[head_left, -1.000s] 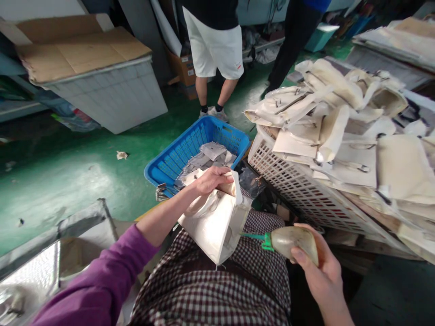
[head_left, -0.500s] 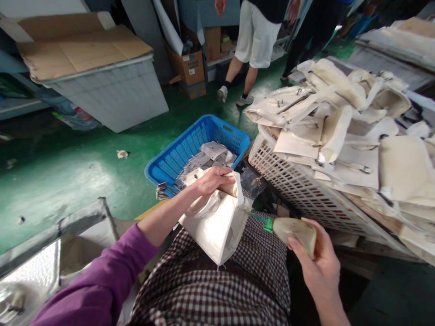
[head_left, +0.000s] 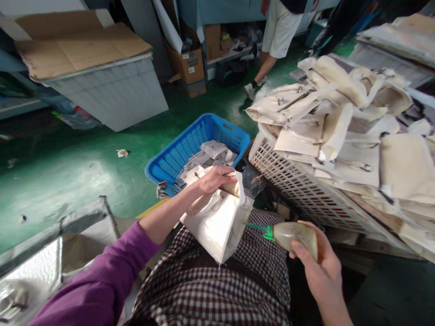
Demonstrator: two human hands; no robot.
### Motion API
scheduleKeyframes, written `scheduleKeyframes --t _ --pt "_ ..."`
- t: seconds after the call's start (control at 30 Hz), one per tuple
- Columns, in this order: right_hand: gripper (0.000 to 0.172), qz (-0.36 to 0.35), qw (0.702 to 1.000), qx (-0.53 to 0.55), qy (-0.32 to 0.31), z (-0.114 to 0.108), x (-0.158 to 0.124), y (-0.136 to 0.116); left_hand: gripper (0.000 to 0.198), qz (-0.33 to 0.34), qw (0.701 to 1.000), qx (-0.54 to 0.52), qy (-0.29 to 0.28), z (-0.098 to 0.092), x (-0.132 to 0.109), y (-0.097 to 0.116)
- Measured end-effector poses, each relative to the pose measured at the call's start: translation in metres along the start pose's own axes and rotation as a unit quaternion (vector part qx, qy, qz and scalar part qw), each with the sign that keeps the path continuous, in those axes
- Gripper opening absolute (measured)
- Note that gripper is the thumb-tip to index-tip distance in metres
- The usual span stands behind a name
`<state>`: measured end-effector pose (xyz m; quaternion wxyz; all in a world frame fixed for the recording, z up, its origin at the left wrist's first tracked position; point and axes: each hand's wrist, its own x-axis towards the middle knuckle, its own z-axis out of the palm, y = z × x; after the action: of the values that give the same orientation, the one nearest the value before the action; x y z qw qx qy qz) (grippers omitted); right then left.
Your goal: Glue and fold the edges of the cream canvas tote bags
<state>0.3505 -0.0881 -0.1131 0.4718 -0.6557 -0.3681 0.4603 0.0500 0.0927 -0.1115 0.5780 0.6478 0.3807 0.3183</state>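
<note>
Head | left hand (head_left: pixel 217 179): closed over white bag (head_left: pixel 212 224) top | right hand (head_left: pixel 319 256): curled around green-nozzled bottle (head_left: pixel 294 236)

The bag (head_left: pixel 212 226) was held over the lap (head_left: pixel 210 290) by the left hand (head_left: pixel 216 179), and to its right the bottle (head_left: pixel 294 237) was held by the right hand (head_left: pixel 321 258), its nozzle (head_left: pixel 258 227) directed at the bag. Beyond the bag the basket (head_left: pixel 168 158) was placed, with pieces (head_left: pixel 212 150) lying in it. To the right of the basket, a crate (head_left: pixel 288 179) was topped by heaped bags (head_left: pixel 358 156). Farther off to the left, a cardboard sheet (head_left: pixel 81 47) was laid over a bin (head_left: pixel 117 93) on the floor (head_left: pixel 84 176), and to the bin's right a carton (head_left: pixel 192 69) was set. Beyond the basket a person (head_left: pixel 281 34) was seen.
</note>
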Motion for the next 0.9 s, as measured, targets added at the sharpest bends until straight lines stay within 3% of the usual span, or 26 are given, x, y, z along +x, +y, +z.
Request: scheduleKeyframes --t 0.23,0.4,0.77,0.9 --pt "0.050 0.017 0.995 -0.049 -0.084 -0.006 -0.015 -0.001 0.023 0.001 1.000 -0.003 0.000 0.001 0.000 0.000" --pt "0.052 0.038 0.998 -0.017 -0.043 -0.006 -0.023 0.009 0.025 -0.003 1.000 -0.009 0.012 0.002 -0.001 -0.002" --pt "0.056 0.066 0.998 -0.005 -0.023 -0.005 -0.034 0.011 0.029 -0.016 0.999 0.001 0.043 0.005 -0.002 -0.008" --pt "0.054 0.044 0.999 -0.021 0.013 -0.002 -0.032 0.007 0.029 -0.013 0.999 0.008 0.048 0.005 -0.001 -0.008"
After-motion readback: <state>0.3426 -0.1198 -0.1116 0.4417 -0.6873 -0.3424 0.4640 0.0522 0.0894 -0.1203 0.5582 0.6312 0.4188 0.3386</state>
